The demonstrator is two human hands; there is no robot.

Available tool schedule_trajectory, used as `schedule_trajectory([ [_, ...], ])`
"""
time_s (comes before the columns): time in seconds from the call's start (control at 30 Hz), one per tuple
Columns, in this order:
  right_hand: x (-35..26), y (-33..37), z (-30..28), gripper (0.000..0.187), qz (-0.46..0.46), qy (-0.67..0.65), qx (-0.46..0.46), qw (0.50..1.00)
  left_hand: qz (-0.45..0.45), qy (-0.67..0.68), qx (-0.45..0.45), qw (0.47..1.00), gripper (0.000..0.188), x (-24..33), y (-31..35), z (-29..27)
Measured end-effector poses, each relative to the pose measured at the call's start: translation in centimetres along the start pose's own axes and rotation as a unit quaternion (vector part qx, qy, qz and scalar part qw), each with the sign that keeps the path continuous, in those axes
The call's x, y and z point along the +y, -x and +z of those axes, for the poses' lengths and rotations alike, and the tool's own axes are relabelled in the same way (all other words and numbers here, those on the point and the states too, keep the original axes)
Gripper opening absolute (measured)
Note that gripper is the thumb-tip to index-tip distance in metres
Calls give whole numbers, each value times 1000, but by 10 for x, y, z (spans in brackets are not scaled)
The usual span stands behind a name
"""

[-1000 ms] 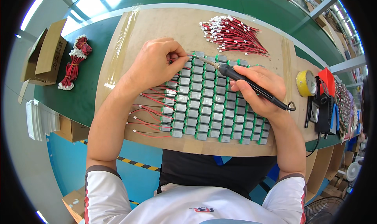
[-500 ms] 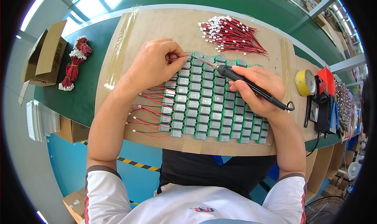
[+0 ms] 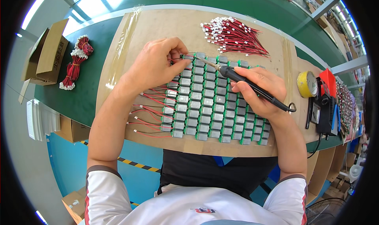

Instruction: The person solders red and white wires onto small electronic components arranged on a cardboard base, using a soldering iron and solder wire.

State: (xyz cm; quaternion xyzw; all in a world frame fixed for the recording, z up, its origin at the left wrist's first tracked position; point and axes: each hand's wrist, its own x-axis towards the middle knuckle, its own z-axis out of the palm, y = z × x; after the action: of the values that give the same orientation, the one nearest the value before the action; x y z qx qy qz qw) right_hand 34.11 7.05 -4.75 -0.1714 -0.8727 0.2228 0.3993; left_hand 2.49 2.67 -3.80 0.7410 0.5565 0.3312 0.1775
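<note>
- Cardboard sheet (image 3: 158, 23): covers the green tabletop (image 3: 100, 47) beneath the work.
- Grey battery cells with green circuit boards (image 3: 207, 102): lie in slanting rows on the sheet, between and below the hands.
- Red-and-black connector leads (image 3: 239, 37): piled beyond the cells.
- Left hand (image 3: 158, 63): thumb and forefinger narrowly parted beside thin wires at the cells' upper-left corner; grip unclear.
- Right hand (image 3: 264, 87): wrapped around a soldering iron (image 3: 233, 74).
- Iron's tip (image 3: 198, 59): at that corner, contact unclear.

We count two hands (image 3: 158, 65), one soldering iron (image 3: 233, 74), one tape roll (image 3: 303, 84), one wire pile (image 3: 242, 38), dozens of grey modules (image 3: 207, 102).
</note>
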Motion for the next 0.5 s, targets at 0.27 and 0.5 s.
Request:
schedule_trajectory([
  [0.27, 0, 0, 1, 32, -4, -3, 4, 1000, 66, 28, -57, 996, 12, -5, 1, -11],
  [0.5, 0, 1, -2, 31, -12, -1, 3, 1000, 102, -28, -59, 993, 12, -6, 2, -13],
])
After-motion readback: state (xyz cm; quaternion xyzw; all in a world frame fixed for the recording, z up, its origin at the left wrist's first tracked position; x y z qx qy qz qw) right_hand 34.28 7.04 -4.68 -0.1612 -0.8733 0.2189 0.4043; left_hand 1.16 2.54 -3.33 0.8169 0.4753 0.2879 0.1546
